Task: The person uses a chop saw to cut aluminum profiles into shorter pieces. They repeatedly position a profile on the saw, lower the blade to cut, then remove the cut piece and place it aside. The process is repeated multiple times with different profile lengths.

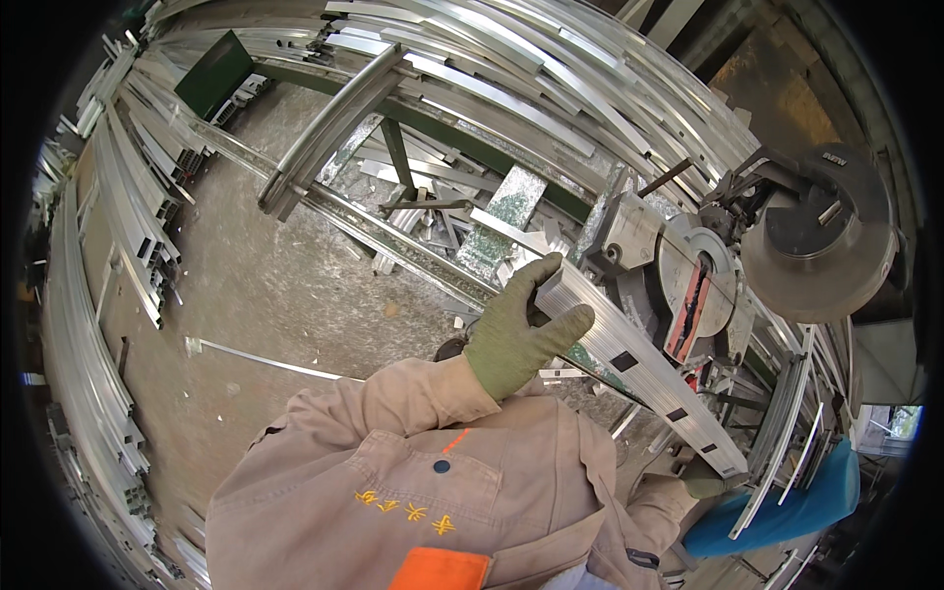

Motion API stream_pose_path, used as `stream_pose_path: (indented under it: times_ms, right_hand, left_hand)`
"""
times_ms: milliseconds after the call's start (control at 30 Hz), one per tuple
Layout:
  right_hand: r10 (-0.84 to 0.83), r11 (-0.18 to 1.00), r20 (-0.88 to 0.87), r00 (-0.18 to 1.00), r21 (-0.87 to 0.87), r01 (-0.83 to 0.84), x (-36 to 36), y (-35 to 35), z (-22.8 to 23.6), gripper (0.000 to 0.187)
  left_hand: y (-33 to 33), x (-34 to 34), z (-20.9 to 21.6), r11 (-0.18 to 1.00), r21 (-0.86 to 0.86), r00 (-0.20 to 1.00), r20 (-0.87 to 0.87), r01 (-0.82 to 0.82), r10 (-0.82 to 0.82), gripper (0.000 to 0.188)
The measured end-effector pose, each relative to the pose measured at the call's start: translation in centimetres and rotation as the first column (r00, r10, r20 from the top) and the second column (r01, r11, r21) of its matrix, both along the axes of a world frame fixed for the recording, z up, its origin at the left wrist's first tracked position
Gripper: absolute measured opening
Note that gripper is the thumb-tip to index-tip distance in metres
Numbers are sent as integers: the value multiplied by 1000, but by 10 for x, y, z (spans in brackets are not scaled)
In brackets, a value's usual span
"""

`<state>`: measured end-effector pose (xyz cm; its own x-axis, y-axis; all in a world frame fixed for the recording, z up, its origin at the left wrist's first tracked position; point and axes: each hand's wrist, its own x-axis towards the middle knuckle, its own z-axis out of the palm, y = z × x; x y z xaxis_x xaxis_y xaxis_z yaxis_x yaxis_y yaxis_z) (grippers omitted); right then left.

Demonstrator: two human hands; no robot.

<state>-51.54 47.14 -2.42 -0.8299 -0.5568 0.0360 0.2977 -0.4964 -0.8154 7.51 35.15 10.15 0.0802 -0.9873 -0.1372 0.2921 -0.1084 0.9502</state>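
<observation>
A long silver aluminium profile point(639, 362), ribbed and with several dark rectangular slots or marks, lies slantwise in front of my body. My left hand point(521, 329), in a green glove, is closed around its upper-left end, with the thumb over the near face and the fingers over the end. At the lower-right end, my right hand point(704, 482) holds the profile from beneath; the profile's edge hides most of its fingers. Just beyond the profile stands a mitre saw point(821, 231) with a round blade guard, its head raised over a round table with a red-edged slot point(691, 310).
Long aluminium bars point(551, 74) are heaped at the back, and more stacks point(93, 334) line the left. Several curved-looking rails point(334, 128) lie across the green-framed bench point(393, 147). Offcuts point(433, 221) fill the space under it. A blue object point(787, 516) lies at lower right.
</observation>
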Motion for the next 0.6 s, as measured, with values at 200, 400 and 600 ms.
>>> stream_pose_path:
  times_ms: [200,400,600]
  right_hand:
    - [20,997,-152,988,-71,-31,0,5,25,85]
    - [-23,997,-153,988,-83,10,11,4,45,90]
    - [-69,993,-141,988,-103,55,5,6,45,89]
  left_hand:
    - [-2,-9,-8,993,41,992,63,-110,108,67]
    - [-2,-9,-18,992,55,990,80,-117,112,61]
    - [0,-10,-25,992,23,988,102,-122,119,55]
